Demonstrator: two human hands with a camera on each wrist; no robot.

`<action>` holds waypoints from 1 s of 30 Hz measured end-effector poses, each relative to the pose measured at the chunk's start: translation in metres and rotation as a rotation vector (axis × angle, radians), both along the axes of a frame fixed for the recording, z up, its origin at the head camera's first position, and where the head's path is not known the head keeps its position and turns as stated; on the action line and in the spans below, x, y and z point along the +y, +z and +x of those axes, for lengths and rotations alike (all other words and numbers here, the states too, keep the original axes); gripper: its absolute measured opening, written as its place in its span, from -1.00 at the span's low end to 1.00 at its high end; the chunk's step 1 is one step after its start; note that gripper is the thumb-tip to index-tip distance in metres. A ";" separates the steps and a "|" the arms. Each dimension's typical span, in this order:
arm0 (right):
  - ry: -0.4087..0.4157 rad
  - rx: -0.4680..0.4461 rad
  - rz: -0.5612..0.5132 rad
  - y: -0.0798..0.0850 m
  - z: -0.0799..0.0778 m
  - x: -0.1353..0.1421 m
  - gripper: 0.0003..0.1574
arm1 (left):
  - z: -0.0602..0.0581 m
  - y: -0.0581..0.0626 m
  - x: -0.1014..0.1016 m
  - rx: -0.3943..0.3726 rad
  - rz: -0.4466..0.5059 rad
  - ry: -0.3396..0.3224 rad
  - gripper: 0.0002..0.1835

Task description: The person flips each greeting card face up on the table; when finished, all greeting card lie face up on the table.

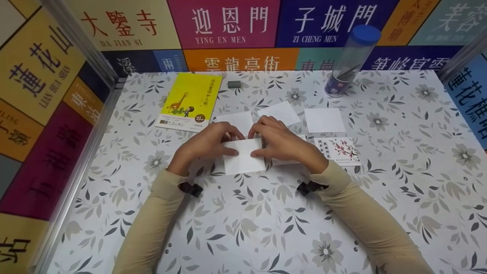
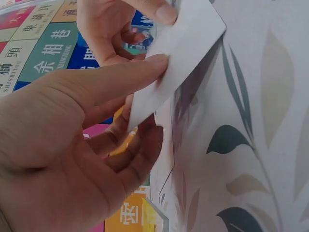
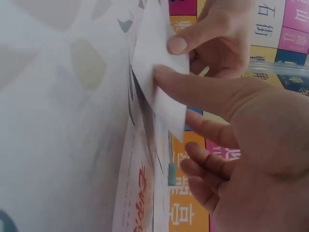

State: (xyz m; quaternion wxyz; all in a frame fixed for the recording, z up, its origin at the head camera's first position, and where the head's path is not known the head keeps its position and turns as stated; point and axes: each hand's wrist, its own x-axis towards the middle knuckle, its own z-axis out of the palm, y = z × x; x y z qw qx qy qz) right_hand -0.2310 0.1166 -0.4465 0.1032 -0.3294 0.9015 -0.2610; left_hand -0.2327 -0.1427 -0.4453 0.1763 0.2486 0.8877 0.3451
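Observation:
Between both hands is a white square card, tilted up off the patterned tabletop. My left hand pinches its left side, thumb flat on the near face and fingers behind. The right hand pinches the right side the same way. In the left wrist view, the card slants with a shadowed gap beneath its lower edge. The right wrist view shows a card with red writing lying below the held one. Beside the right wrist lies a card with pink blossoms and black characters.
Beyond the hands lie white cards, one at the left, one in the middle and one at the right. A yellow booklet, a small grey-green block and a clear blue-lidded canister stand farther back, before lettered panels.

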 end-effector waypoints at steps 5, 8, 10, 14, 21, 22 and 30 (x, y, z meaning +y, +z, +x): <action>-0.005 0.032 -0.085 0.001 -0.007 0.004 -0.66 | -0.003 0.002 -0.002 -0.016 0.185 0.027 -0.76; -0.014 0.048 -0.137 0.003 -0.009 0.006 -0.63 | -0.003 0.002 -0.001 -0.039 0.323 0.068 -0.77; -0.014 0.036 -0.179 0.005 -0.008 0.005 -0.59 | -0.003 0.003 0.000 -0.035 0.397 0.098 -0.75; 0.019 -0.026 -0.259 0.010 -0.006 0.002 -0.64 | -0.001 0.006 0.002 -0.027 0.531 0.126 -0.70; 0.048 -0.120 -0.501 0.009 -0.007 0.003 -0.54 | -0.002 0.004 0.004 -0.088 0.693 0.105 -0.66; 0.056 -0.139 -0.541 0.009 -0.008 0.004 -0.56 | -0.003 0.003 0.004 -0.070 0.670 0.112 -0.66; 0.046 -0.215 -0.551 0.003 -0.014 0.009 -0.68 | -0.006 -0.004 -0.001 -0.042 0.498 0.163 -0.65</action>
